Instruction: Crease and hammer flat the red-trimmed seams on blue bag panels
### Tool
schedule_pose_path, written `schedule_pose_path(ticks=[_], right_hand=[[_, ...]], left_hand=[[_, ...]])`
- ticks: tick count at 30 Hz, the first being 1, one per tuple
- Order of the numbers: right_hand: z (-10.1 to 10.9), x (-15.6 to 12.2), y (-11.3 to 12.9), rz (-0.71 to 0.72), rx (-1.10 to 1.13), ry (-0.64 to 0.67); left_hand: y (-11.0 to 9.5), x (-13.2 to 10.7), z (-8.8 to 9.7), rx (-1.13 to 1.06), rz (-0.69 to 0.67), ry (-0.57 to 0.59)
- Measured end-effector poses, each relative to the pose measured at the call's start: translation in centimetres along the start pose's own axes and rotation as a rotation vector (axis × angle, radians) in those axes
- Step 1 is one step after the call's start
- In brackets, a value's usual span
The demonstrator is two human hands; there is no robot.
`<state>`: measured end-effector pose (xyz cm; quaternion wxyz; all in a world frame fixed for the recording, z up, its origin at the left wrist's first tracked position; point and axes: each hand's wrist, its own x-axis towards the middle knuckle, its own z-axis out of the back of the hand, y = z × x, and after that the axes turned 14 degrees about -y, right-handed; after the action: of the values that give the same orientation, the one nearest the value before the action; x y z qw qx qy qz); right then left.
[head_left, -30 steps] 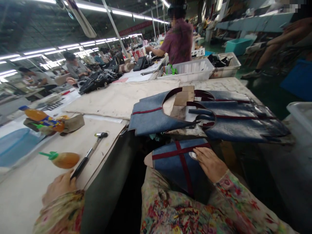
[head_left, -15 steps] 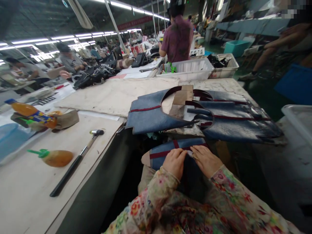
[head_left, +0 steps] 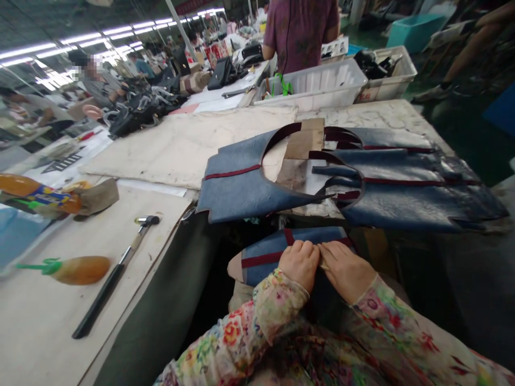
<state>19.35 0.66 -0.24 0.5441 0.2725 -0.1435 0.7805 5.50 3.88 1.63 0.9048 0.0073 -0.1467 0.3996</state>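
A blue leather piece point(head_left: 256, 274) with crossing dark red strips lies across my lap, its left end pale. My left hand point(head_left: 300, 264) is closed on it, fingers curled over the red strip. Close beside it, my right hand point(head_left: 348, 271) also grips the piece, with thumb and fingers pressed together near the middle. Both hands hide the part of the strip between them. More blue leather panels with red strips, a wide cut-out panel point(head_left: 229, 187) and a stack of panels point(head_left: 402, 193), lie on the table just beyond my hands.
On the left board point(head_left: 36, 327) lie a hammer point(head_left: 108, 289) and a green-tipped glue bottle point(head_left: 82, 269). An orange drink bottle point(head_left: 40, 193) lies behind them. Plastic bins point(head_left: 317, 86) stand at the back, near a person in a purple shirt point(head_left: 300, 37). Black bags point(head_left: 137, 110) are piled farther left.
My hands have come closer together on the leather piece, and my left fingers have curled in more. The view has tilted down. The person in purple has shifted slightly.
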Motion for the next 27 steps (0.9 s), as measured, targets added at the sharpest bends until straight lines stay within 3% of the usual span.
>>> schedule_pose_path(ticks=[8,17,27], right_hand=[[-0.4,-0.9,-0.3,0.012,-0.013,-0.036],[0.0,-2.8,0.2,0.058,-0.031,-0.053],[0.3,-1.2,2.4,0.002,0.137,0.041]], left_hand=[[-0.1,-0.5,-0.3,-0.004,0.008,-0.011],[0.4,-4.8,-0.4,-0.092,0.102,-0.175],[1.4,-6.1,0.2,-0.157,0.139,-0.212]])
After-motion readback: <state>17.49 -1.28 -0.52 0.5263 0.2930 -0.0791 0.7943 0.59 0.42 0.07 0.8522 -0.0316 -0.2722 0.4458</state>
